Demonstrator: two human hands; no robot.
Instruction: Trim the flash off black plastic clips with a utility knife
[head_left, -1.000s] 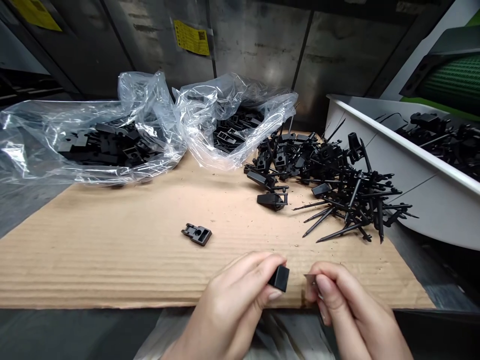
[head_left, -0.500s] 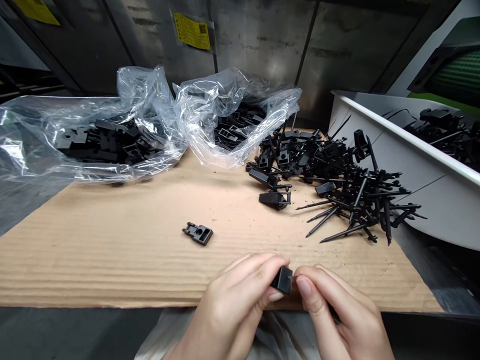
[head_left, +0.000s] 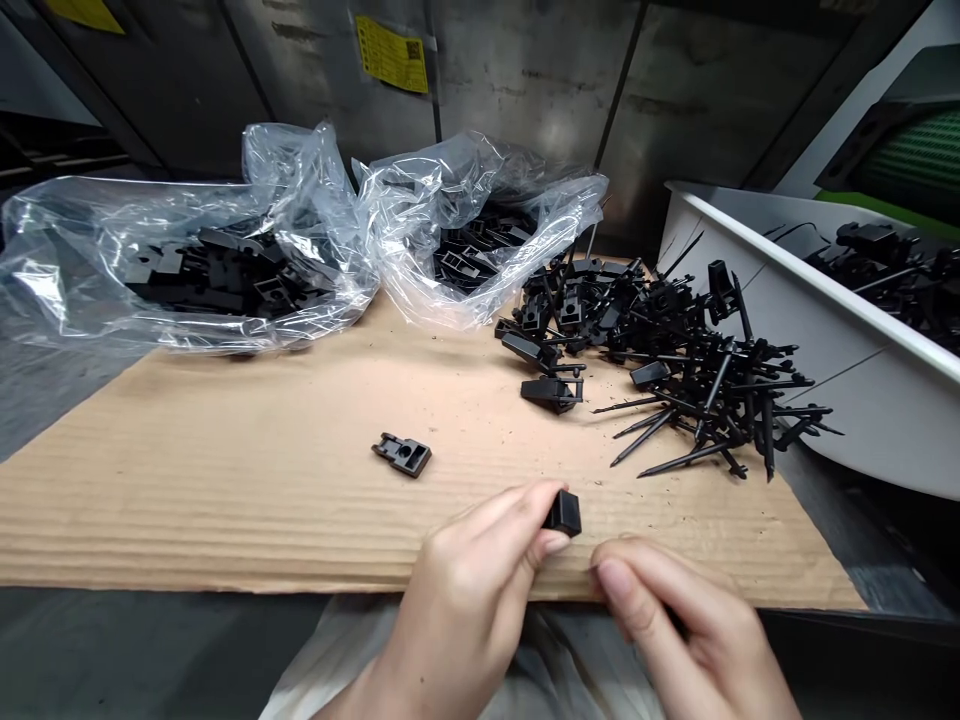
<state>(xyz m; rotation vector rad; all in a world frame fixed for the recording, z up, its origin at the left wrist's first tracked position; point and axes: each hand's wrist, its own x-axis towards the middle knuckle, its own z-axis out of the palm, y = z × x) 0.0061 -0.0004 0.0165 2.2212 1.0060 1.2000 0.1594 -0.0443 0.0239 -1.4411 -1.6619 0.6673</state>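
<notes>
My left hand [head_left: 472, 590] pinches a small black plastic block [head_left: 563, 514] between thumb and fingertips, just above the corrugated cardboard sheet [head_left: 225, 510]. My right hand [head_left: 675, 620] is curled at the sheet's front edge, a short gap from the block. Its fingers hide whatever may lie inside them. A single black plastic clip [head_left: 402, 455] lies alone on the cardboard, left of my hands. Beyond the block, a heap of black plastic parts with long thin pins [head_left: 697, 385] spreads over the sheet's far right.
Two clear plastic bags [head_left: 172, 265] [head_left: 480, 235] hold black parts behind the cardboard. A white bin [head_left: 825, 300] with black parts stands at the right. A metal wall with a yellow label [head_left: 391, 53] rises behind.
My right hand has drawn away from the block, down and to the right. My left hand has lifted the block slightly. The view has shifted a little.
</notes>
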